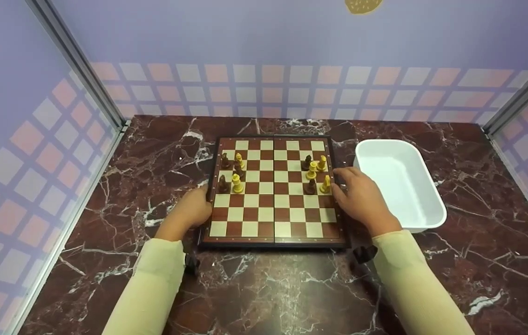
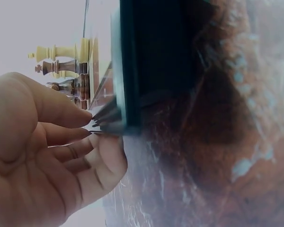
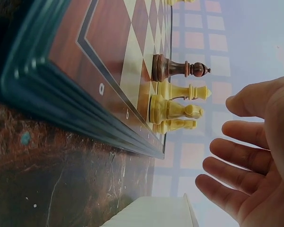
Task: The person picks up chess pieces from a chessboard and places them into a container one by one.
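Note:
A brown and cream chessboard (image 1: pixel 268 200) with a dark rim lies flat on the table. My left hand (image 1: pixel 191 208) grips its left edge; in the left wrist view the thumb is bent toward the fingers beside the front left corner. My right hand (image 1: pixel 359 193) is beside the right edge, fingers spread and holding nothing. Several pieces stand near the left side, among them a yellow king (image 1: pixel 237 184). Near the right side stand a dark bishop (image 3: pixel 180 68), a yellow knight (image 3: pixel 175 109) and other pieces. The left hand's outer fingertips are hidden in the head view.
A white plastic tub (image 1: pixel 401 186) stands to the right, close behind my right hand. Red-brown marbled table (image 1: pixel 287 288) surrounds the board. Tiled-pattern walls (image 1: pixel 287 74) close off the back and both sides.

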Demonstrator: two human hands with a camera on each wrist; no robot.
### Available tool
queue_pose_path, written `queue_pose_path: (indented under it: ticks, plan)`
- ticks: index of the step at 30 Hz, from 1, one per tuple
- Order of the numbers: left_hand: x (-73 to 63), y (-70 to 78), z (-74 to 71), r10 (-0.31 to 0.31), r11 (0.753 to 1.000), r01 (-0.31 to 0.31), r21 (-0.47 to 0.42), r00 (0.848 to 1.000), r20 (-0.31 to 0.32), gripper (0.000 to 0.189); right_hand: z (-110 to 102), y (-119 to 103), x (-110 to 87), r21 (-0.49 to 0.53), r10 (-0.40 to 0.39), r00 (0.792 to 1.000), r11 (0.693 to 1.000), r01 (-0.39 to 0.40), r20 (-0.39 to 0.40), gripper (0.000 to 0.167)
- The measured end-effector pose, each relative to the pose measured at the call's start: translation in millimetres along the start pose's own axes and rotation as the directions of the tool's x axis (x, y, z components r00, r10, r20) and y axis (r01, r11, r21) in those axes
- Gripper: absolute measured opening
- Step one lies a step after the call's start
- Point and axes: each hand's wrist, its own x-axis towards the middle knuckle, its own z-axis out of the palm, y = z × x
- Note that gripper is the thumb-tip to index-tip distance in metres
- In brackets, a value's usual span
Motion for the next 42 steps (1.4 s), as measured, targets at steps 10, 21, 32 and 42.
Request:
queue_pose_path:
  ticks: [10, 21, 32, 42]
  plan:
    - [2.3, -5.6, -2.0, 0.029, 0.999, -0.028, -0.021, 0.998, 0.06, 0.074, 2, -1, 3.6, -0.005, 0.004, 1.0, 1.0, -0.004, 0.015, 0.04]
    - [-4.1, -11.0, -8.2, 0.035, 0.993, -0.014, -0.121, 0.984, 0.173, 0.085, 7, 1, 5.2, -0.009, 0.022, 0.999, 1.0, -0.022, 0.049, 0.041]
    - [-1.5, -14.0, -9.1, 0.05, 0.992, -0.031, -0.121, 0.986, 0.159, 0.087, 15, -2, 12.0, -0.004, 0.026, 0.997, 1.0, -0.025, 0.069, 0.04]
    - [-0.7, -15.9, -9.7, 0.055, 0.99, -0.033, -0.134, 0.985, 0.162, 0.087, 22, -4, 16.7, 0.031, 0.056, 0.998, 0.998, -0.055, -0.013, 0.023]
